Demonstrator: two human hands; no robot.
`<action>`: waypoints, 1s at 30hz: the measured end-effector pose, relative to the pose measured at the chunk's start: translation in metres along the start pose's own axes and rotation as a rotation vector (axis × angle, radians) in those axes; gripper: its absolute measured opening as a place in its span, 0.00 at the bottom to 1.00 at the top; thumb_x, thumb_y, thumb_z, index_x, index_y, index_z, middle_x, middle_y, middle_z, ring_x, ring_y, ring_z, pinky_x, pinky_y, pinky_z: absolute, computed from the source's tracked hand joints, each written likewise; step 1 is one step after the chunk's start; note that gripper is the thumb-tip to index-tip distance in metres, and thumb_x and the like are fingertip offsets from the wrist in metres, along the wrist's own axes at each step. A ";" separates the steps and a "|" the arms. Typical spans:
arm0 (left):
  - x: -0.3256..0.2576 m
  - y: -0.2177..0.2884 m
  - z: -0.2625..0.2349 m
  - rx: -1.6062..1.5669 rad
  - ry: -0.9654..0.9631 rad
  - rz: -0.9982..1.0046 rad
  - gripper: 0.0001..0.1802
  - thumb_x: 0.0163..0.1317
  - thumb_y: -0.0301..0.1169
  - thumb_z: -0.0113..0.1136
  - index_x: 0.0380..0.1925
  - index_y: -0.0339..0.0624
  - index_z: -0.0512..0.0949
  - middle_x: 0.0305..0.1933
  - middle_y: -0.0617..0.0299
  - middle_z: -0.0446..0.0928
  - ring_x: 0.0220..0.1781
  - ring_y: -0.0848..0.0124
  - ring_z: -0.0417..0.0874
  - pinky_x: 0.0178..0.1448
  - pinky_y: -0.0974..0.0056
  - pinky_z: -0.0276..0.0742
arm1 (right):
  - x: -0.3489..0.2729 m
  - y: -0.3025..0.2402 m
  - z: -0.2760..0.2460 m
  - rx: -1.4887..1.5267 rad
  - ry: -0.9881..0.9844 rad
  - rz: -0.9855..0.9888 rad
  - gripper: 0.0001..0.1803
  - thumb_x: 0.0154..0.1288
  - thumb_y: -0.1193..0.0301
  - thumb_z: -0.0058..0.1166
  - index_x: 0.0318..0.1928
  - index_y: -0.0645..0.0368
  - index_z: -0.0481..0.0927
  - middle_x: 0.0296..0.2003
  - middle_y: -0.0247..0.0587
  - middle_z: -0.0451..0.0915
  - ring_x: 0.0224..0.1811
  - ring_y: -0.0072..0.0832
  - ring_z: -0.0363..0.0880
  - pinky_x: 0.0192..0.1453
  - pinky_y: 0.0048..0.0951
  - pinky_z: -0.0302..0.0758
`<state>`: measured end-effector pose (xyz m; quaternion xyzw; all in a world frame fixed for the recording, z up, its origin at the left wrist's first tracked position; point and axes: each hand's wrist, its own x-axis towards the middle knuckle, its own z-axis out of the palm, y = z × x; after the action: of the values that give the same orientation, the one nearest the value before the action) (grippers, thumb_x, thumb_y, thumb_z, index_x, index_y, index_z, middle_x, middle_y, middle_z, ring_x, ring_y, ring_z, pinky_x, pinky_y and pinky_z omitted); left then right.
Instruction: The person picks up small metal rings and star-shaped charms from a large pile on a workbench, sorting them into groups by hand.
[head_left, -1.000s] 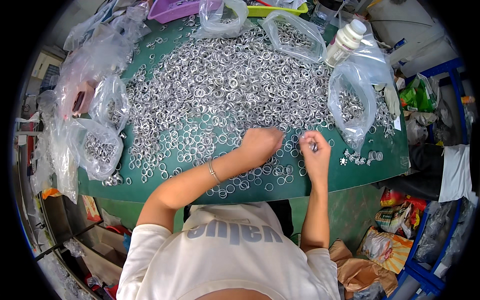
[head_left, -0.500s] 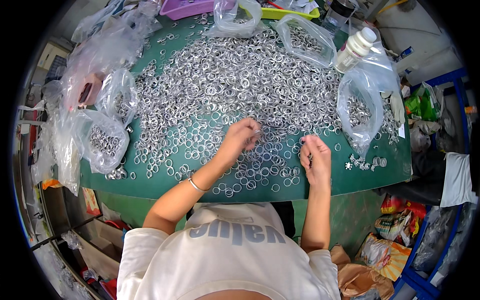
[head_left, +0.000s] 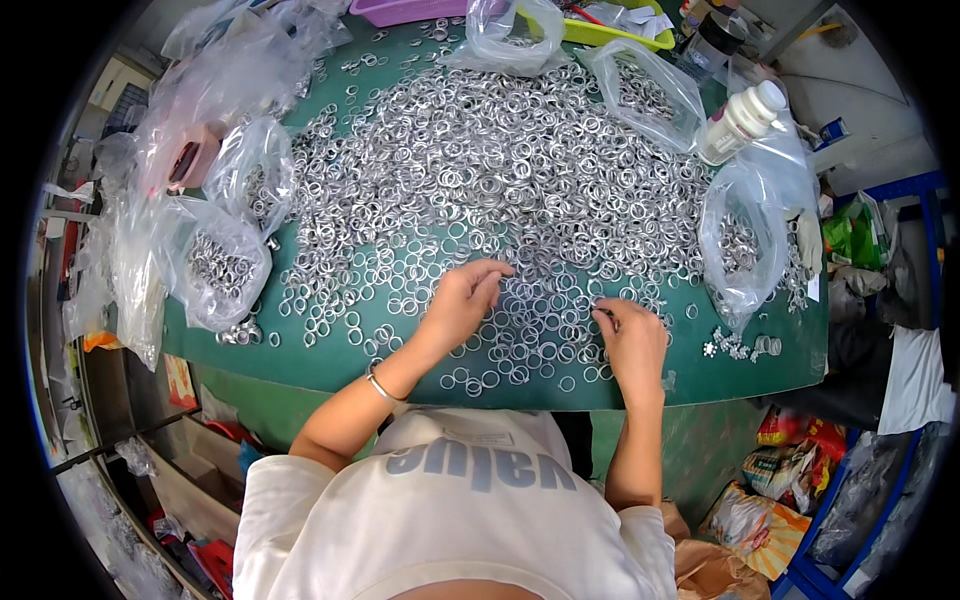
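A person in a white shirt bends over a green surface (head_left: 300, 365) strewn with metal rings (head_left: 500, 170), both hands working the thin scatter near its front edge. The left hand (head_left: 462, 300) lies palm down with its fingers loosely curled, their tips resting on the rings (head_left: 530, 325) just ahead of it; whether anything is pinched beneath them cannot be told. The right hand (head_left: 632, 345) sits close by to the right, nearer the front edge, its fingertips drawn together at a small dark piece at their tip, though what that grip holds is too small to make out. The loose rings between the two hands lie flat, a short reach from either, slightly nearer the left hand's fingers. The thick heap spreads from the middle of the surface to its back edge, well beyond both hands.

Clear bags of rings stand at the left edge (head_left: 215, 265) and the right edge (head_left: 742, 235), with another (head_left: 645, 90) near the back right corner beside a white bottle (head_left: 738, 122). A few small star-shaped parts (head_left: 735, 345) lie at the front right corner. A purple tray (head_left: 405, 10) and a yellow tray (head_left: 590, 32) sit along the back edge. Packages crowd the floor to the right of the surface.
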<state>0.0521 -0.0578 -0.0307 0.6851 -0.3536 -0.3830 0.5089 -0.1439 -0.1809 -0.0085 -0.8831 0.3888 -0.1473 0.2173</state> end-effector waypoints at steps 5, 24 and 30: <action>0.010 0.013 0.015 0.546 0.127 0.279 0.13 0.54 0.28 0.60 0.41 0.43 0.78 0.20 0.58 0.73 0.17 0.67 0.69 0.23 0.65 0.67 | 0.023 -0.031 0.021 0.188 0.107 -0.042 0.06 0.53 0.71 0.59 0.34 0.56 0.79 0.24 0.41 0.79 0.23 0.38 0.77 0.26 0.36 0.72; 0.041 0.003 0.012 0.645 0.208 0.319 0.08 0.53 0.29 0.60 0.34 0.43 0.79 0.28 0.57 0.78 0.23 0.61 0.78 0.26 0.60 0.72 | 0.050 -0.022 0.028 0.424 0.155 0.071 0.07 0.58 0.71 0.56 0.38 0.58 0.78 0.24 0.40 0.79 0.19 0.32 0.75 0.20 0.27 0.69; 0.037 0.006 0.005 0.623 0.204 0.279 0.08 0.53 0.29 0.60 0.35 0.44 0.79 0.27 0.59 0.77 0.23 0.61 0.78 0.26 0.60 0.72 | 0.053 -0.010 0.040 0.180 0.313 -0.226 0.08 0.56 0.72 0.57 0.37 0.59 0.79 0.27 0.41 0.80 0.20 0.34 0.76 0.22 0.31 0.70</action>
<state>0.0637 -0.0939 -0.0319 0.7871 -0.4910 -0.1135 0.3557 -0.0859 -0.2037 -0.0334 -0.8645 0.3017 -0.3402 0.2142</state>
